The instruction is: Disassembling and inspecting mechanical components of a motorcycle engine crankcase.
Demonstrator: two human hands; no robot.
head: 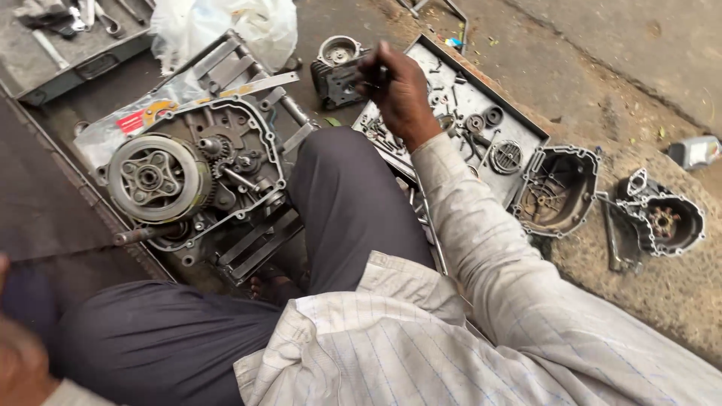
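Head view looks down on a person sitting on the ground w/ a stripped engine. Right hand (pixel 398 90) is stretched out over the near end of a flat metal tray (pixel 519 124), fingers curled round something dark. It looks like a small tool or handle, but can't tell exactly what. The hand is just beside a dark finned cylinder block (pixel 337 79) standing at the tray's left end; whether it touches the block, can't tell.

Left hand (pixel 19 365) is only a blurred edge at bottom left, so open or closed can't be told.

Engine case (pixel 218 177) lies to the left of the knee, cover off, w/ the round clutch (pixel 154 179) and small gears exposed, resting on a metal frame. Tray holds loose bits: bolts, rings, a round slotted part. Two side covers (pixel 558 188) and (pixel 665 222) lie inside-up on the ground to the right, well apart from the engine. A white plastic bag (pixel 226 22) sits at top, toolbox (pixel 68 37) at top left.

Step in hand, as I judge it: picking through parts at the tray end. Next move likely needs a sure grip on one small piece w/o scattering the rest, then a carry back across the knee to the engine.
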